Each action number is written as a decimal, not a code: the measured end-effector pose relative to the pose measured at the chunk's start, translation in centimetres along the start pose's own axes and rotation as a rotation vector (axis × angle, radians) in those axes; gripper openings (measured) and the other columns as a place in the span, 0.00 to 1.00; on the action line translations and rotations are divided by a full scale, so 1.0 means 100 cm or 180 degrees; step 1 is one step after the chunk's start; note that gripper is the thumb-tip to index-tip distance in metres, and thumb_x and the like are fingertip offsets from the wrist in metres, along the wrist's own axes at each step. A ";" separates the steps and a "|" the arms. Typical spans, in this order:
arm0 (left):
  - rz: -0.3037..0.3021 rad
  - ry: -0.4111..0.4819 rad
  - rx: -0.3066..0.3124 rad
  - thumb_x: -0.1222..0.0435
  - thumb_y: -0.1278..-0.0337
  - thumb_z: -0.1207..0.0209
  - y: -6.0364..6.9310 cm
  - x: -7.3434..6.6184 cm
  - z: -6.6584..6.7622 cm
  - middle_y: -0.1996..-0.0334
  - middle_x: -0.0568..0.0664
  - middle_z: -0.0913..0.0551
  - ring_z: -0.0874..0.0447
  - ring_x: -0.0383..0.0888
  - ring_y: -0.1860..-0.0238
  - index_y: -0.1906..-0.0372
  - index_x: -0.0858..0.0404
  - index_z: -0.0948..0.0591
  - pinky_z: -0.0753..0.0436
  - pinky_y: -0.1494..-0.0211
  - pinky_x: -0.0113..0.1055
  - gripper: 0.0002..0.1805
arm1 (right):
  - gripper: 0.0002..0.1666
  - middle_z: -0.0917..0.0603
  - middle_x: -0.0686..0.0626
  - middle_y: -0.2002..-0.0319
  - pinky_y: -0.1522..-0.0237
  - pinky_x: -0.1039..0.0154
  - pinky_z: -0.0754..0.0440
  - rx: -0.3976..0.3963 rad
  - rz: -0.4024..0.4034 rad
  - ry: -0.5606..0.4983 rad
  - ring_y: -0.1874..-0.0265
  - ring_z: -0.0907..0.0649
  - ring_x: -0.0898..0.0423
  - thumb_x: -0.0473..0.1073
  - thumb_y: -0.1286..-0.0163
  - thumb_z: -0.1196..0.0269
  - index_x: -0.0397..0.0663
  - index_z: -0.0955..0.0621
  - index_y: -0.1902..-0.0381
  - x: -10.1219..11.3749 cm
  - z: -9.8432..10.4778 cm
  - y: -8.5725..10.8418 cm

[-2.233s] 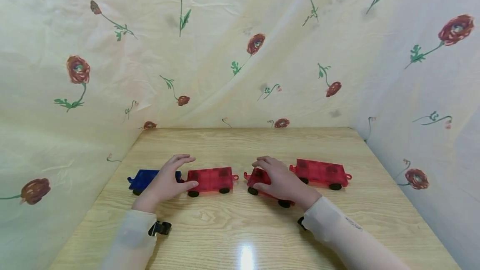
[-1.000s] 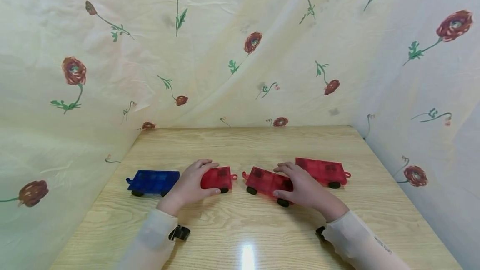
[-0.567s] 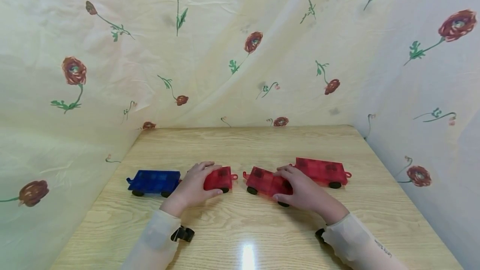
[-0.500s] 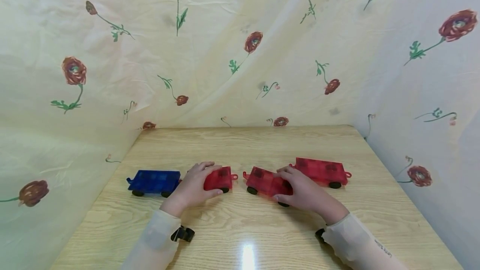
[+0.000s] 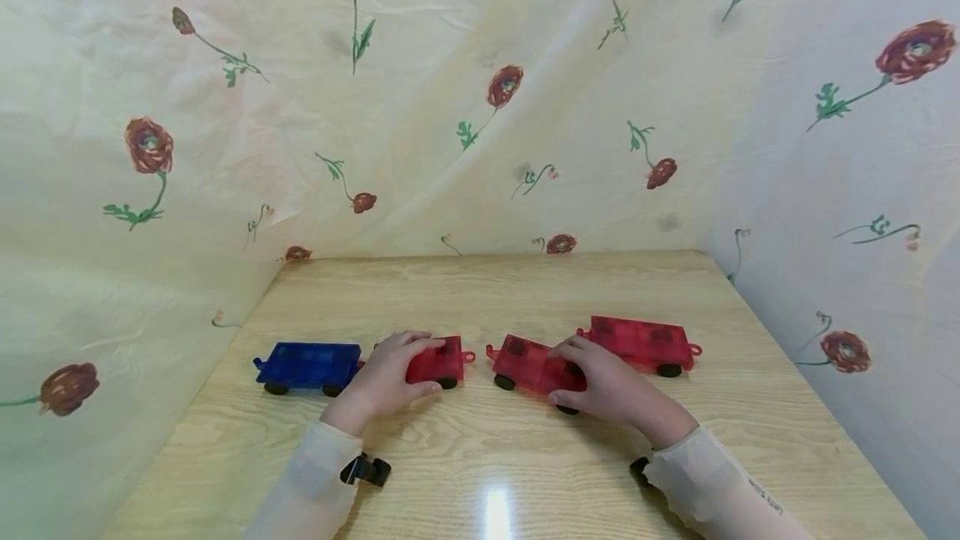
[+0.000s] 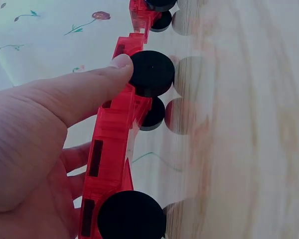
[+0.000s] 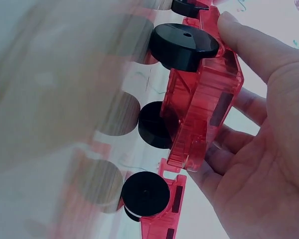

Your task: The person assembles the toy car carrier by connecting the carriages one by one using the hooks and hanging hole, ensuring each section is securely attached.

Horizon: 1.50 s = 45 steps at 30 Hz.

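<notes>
Blue translucent plastic: blue car point(image 5: 309, 365), one, black-wheeled, standing at nine o'clock on the wooden desk point(image 5: 480, 457); whether it is linked to its neighbour cannot be told.

Red car 1 point(image 5: 444, 363): at three o'clock from the blue car, just beside it. Grip of the left hand point(image 5: 390, 375) clamped on it: thumb point(image 6: 102, 82) at the six o'clock side, by a wheel point(image 6: 152, 73); fingers point(image 6: 74, 158) at the twelve o'clock side. Loop point(image 5: 469, 357) toward three.

Red car 2 point(image 5: 521, 363): at three o'clock from red car 1, its hook point(image 5: 491, 352) near the loop but apart; set askew, ends toward ten and four. Grip of the right hand point(image 5: 607, 383) clamped on it, thumb at the six o'clock side, fingers opposite.

Red car 3 point(image 5: 641, 343): between two and three o'clock from red car 2, near it; any contact is hidden by the right hand.

Cloth point(image 5: 420, 115): pale, printed with red flowers, hanging at nine, twelve and three.

Sleeves point(image 5: 311, 473): two, pale, at seven and five.
</notes>
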<state>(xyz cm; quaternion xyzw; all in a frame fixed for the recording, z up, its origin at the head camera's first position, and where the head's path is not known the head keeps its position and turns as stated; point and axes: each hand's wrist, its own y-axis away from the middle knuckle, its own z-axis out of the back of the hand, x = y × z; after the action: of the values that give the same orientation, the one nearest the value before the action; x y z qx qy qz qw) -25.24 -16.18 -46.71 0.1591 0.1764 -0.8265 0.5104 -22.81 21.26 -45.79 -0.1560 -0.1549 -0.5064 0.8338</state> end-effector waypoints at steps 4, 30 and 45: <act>0.0000 0.0032 -0.0034 0.51 0.44 0.23 0.000 0.000 -0.001 0.30 0.45 0.26 0.32 0.56 0.28 0.28 0.45 0.22 0.26 0.32 0.64 0.37 | 0.33 0.20 0.48 0.38 0.38 0.45 0.20 -0.0014 0.0036 -0.0005 0.38 0.21 0.46 0.56 0.36 0.22 0.54 0.18 0.36 -0.002 0.000 -0.001; -0.0003 0.0478 -0.0069 0.55 0.45 0.23 -0.001 -0.002 -0.008 0.32 0.40 0.26 0.32 0.55 0.28 0.34 0.41 0.18 0.27 0.30 0.61 0.31 | 0.30 0.20 0.55 0.41 0.39 0.49 0.20 -0.0020 0.0163 -0.0124 0.42 0.21 0.52 0.53 0.36 0.23 0.57 0.18 0.37 -0.011 -0.002 -0.002; -0.0113 0.0567 -0.0067 0.55 0.44 0.23 -0.004 -0.002 -0.011 0.32 0.38 0.27 0.32 0.52 0.28 0.35 0.41 0.18 0.26 0.29 0.57 0.31 | 0.29 0.21 0.58 0.41 0.40 0.49 0.19 -0.0010 0.0298 -0.0132 0.43 0.20 0.53 0.52 0.35 0.23 0.58 0.18 0.38 -0.017 -0.002 -0.006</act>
<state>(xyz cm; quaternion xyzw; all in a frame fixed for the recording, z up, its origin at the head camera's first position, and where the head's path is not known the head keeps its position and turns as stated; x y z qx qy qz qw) -25.39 -15.37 -47.51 0.2235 0.2326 -0.8161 0.4796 -24.03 22.28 -46.66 -0.1748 -0.1639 -0.4638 0.8529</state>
